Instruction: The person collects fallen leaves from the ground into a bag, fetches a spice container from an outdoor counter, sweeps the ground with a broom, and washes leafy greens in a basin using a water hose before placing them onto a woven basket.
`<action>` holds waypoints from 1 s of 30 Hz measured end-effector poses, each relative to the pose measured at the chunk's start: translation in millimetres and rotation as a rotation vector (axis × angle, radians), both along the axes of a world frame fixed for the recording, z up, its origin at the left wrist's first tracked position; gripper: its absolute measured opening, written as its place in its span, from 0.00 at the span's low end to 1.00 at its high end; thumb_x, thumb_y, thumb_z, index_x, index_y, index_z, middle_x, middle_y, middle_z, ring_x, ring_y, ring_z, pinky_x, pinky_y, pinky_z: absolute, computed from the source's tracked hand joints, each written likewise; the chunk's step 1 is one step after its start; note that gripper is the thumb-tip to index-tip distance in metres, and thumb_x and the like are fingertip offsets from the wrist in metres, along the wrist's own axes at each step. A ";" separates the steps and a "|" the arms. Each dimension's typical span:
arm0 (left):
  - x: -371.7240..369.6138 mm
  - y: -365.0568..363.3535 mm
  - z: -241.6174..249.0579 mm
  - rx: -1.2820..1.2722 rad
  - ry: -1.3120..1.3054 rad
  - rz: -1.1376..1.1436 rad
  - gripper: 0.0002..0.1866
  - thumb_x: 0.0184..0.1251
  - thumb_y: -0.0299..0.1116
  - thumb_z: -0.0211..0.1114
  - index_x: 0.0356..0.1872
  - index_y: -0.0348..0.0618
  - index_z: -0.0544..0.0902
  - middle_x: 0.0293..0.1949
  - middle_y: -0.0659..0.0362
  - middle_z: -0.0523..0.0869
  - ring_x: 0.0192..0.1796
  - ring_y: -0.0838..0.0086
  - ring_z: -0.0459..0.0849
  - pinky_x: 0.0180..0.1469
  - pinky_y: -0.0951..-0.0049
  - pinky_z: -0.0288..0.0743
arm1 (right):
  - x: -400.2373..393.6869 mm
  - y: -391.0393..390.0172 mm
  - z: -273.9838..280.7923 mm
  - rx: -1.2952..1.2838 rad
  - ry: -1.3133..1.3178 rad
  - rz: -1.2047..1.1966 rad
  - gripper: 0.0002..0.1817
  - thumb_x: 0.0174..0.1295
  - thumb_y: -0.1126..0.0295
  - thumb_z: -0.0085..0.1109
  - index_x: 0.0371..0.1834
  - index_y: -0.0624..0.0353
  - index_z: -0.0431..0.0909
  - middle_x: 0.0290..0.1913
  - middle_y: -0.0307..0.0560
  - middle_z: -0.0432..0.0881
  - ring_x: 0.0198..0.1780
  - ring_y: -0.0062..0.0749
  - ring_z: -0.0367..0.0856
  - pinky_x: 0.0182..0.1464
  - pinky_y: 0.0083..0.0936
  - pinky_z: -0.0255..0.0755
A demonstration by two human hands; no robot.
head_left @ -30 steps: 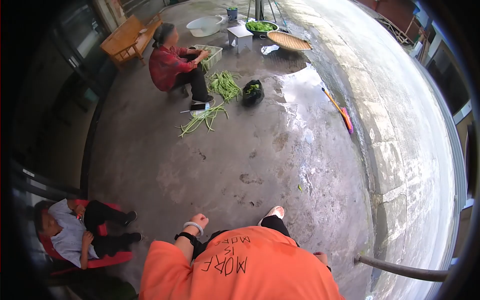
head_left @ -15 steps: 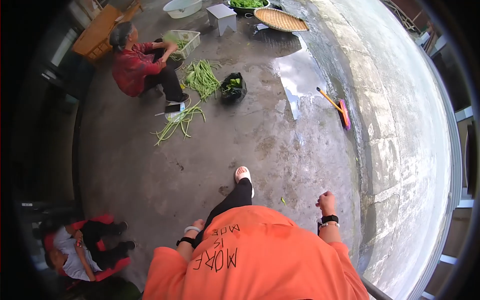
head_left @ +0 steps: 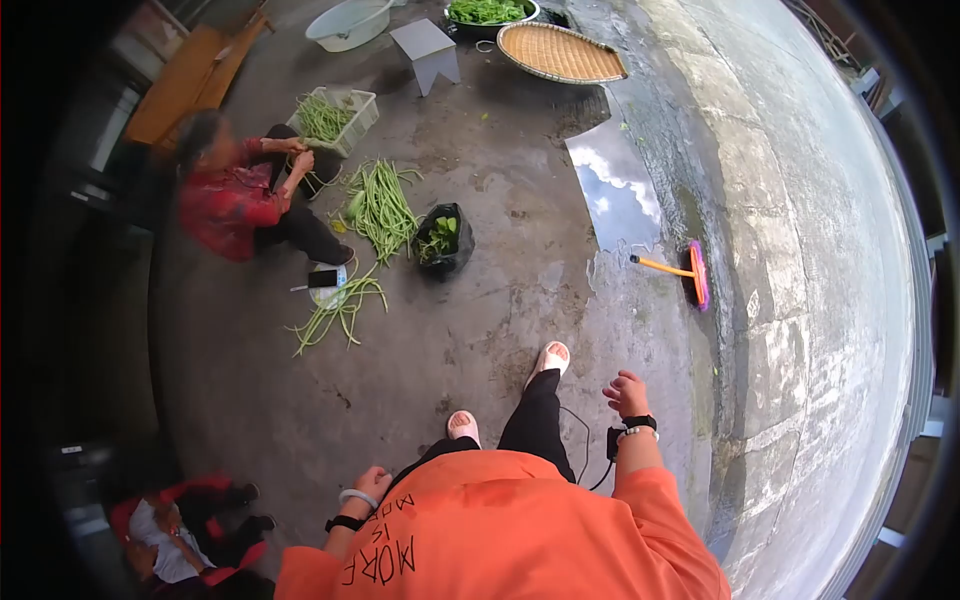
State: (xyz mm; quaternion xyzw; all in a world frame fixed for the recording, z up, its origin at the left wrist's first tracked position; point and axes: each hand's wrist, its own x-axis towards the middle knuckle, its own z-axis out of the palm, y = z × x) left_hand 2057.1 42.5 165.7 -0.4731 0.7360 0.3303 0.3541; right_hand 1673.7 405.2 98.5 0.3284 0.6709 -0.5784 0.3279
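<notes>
My right hand hangs out to the right over the concrete floor, its fingers apart and loosely bent, holding nothing. A black band and light beads circle that wrist, and a small black device with a cable is beside it. My left hand is low by my left hip, fingers loosely bent, with nothing visible in it. Nearest ahead of it on the floor lie loose long green beans. Farther off are a bigger pile of long beans and a black plastic bag with green leaves inside.
A person in red sits at the left, hands together by a crate of beans. Another person sits lower left. An orange-handled broom lies near a puddle. A woven tray, white stool and basin stand farther ahead.
I have stepped forward; the beans, bag and broom now appear lower in view. My right hand has loosened from a curled shape to spread fingers. The seated person's hands have come together.
</notes>
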 end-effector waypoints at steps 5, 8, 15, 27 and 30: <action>25.5 46.7 -53.6 0.118 -0.374 -0.045 0.21 0.63 0.46 0.48 0.48 0.41 0.74 0.43 0.50 0.79 0.44 0.58 0.77 0.48 0.62 0.70 | -144.4 -13.8 -97.8 -0.236 -0.214 -0.113 0.37 0.55 0.50 0.51 0.65 0.53 0.49 0.59 0.55 0.62 0.51 0.49 0.72 0.50 0.49 0.61; -6.4 74.8 -17.4 0.165 -0.496 0.017 0.21 0.63 0.45 0.46 0.49 0.43 0.73 0.43 0.50 0.79 0.46 0.57 0.76 0.49 0.60 0.69 | -212.6 -17.9 -141.6 -0.289 -0.294 -0.347 0.46 0.54 0.44 0.51 0.68 0.49 0.35 0.58 0.56 0.62 0.53 0.53 0.70 0.56 0.50 0.57; 51.3 112.4 16.1 0.259 -0.565 -0.015 0.20 0.60 0.45 0.48 0.43 0.41 0.76 0.42 0.48 0.78 0.47 0.56 0.75 0.51 0.62 0.66 | -298.4 -23.4 -243.5 -0.438 -0.335 -0.716 0.56 0.49 0.36 0.50 0.66 0.52 0.23 0.65 0.60 0.49 0.57 0.54 0.66 0.55 0.44 0.59; -19.8 71.0 26.4 0.075 -0.385 0.008 0.20 0.59 0.44 0.51 0.46 0.40 0.74 0.43 0.46 0.78 0.48 0.53 0.75 0.49 0.62 0.68 | -373.7 54.1 -175.5 -0.502 -0.158 -0.718 0.12 0.56 0.68 0.47 0.16 0.48 0.61 0.12 0.29 0.64 0.15 0.18 0.66 0.19 0.19 0.57; -117.3 53.2 30.7 0.115 -0.346 -0.005 0.20 0.61 0.43 0.50 0.47 0.40 0.72 0.44 0.46 0.78 0.49 0.52 0.74 0.49 0.63 0.68 | -324.0 93.3 -107.1 -0.797 -0.135 -0.687 0.12 0.56 0.69 0.48 0.16 0.48 0.60 0.11 0.28 0.60 0.13 0.17 0.61 0.16 0.16 0.53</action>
